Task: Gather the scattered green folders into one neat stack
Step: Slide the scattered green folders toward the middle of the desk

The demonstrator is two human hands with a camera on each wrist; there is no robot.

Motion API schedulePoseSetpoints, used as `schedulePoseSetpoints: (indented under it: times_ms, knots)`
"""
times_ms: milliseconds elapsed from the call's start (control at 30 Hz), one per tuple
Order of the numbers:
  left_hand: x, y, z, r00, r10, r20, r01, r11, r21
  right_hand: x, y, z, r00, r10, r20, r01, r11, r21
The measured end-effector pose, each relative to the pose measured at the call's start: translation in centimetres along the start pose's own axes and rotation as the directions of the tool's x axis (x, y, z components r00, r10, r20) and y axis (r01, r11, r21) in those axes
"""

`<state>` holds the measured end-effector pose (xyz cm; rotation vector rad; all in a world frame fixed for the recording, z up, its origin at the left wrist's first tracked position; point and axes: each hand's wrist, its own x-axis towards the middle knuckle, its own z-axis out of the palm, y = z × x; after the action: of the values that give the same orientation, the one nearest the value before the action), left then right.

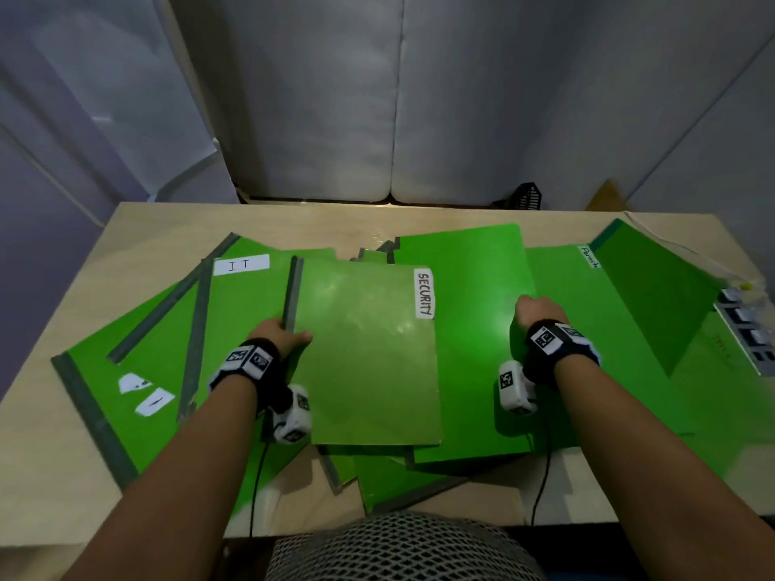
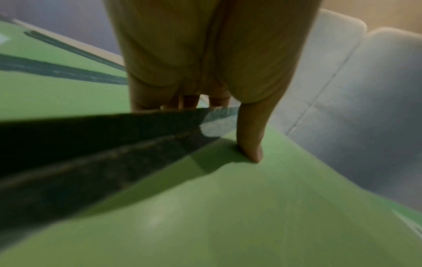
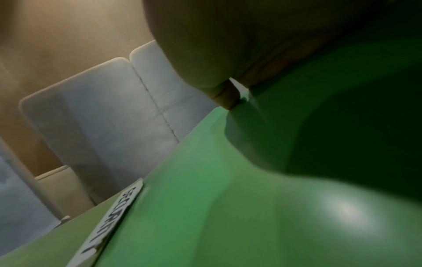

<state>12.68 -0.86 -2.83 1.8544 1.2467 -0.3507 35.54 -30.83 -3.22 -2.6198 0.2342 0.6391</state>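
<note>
Several green folders lie scattered and overlapping on the wooden table (image 1: 293, 220). On top in the middle is the SECURITY folder (image 1: 369, 358) (image 3: 182, 207). My left hand (image 1: 285, 333) grips it at its dark left spine (image 2: 114, 148), thumb (image 2: 251, 140) pressed on the cover and fingers underneath. Under it to the right lies a plain green folder (image 1: 482, 329), and my right hand (image 1: 534, 314) holds that one at its right edge. The IT folder (image 1: 235, 312) sits at the left and the Permits folder (image 1: 587, 329) at the right.
A grey power strip (image 1: 746, 341) lies at the table's right edge on a green sheet. More folders (image 1: 390, 480) stick out toward the front edge. A black basket (image 1: 529, 197) and white cushions (image 1: 377, 98) stand beyond the table; a mesh chair back (image 1: 402, 547) is below.
</note>
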Motion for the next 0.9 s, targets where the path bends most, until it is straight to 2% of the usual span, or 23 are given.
schedulePoseSetpoints:
  times_ms: [200,300,400,500,633,733,800,900]
  knots:
    - [0.0,1.7,-0.3,0.999,0.041,0.005,-0.041,0.999,0.033,-0.9,0.0,0.6,0.995,-0.009,0.097,0.019,0.995,-0.101]
    - [-0.4,3.5,-0.9,0.994,0.084,-0.071,-0.081,0.996,0.043,-1.4,0.4,1.0,0.992,-0.031,0.122,0.052,0.983,-0.175]
    - [-1.5,6.1,-2.8,0.975,0.168,-0.144,-0.147,0.978,0.149,-1.1,0.8,1.4,0.988,-0.053,0.144,0.087,0.966,-0.244]
    - [-3.1,8.6,-5.6,0.923,0.306,-0.232,-0.237,0.930,0.282,-1.0,1.0,1.3,0.989,-0.066,0.131,0.099,0.959,-0.266]
    - [-5.5,10.7,-8.5,0.839,0.409,-0.359,-0.264,0.883,0.388,-1.0,1.5,1.3,0.990,-0.049,0.131,0.080,0.966,-0.247]
    - [-7.1,11.7,-9.1,0.792,0.464,-0.397,-0.281,0.854,0.438,-0.7,1.9,2.2,0.990,-0.014,0.143,0.039,0.983,-0.181]
    - [-8.1,12.3,-9.1,0.760,0.501,-0.414,-0.303,0.836,0.457,-0.9,2.1,2.5,0.992,0.020,0.128,-0.011,0.997,-0.074]
    - [-9.2,13.4,-9.1,0.737,0.546,-0.399,-0.387,0.824,0.413,-1.2,2.2,2.3,0.988,0.023,0.150,-0.018,0.999,-0.030]
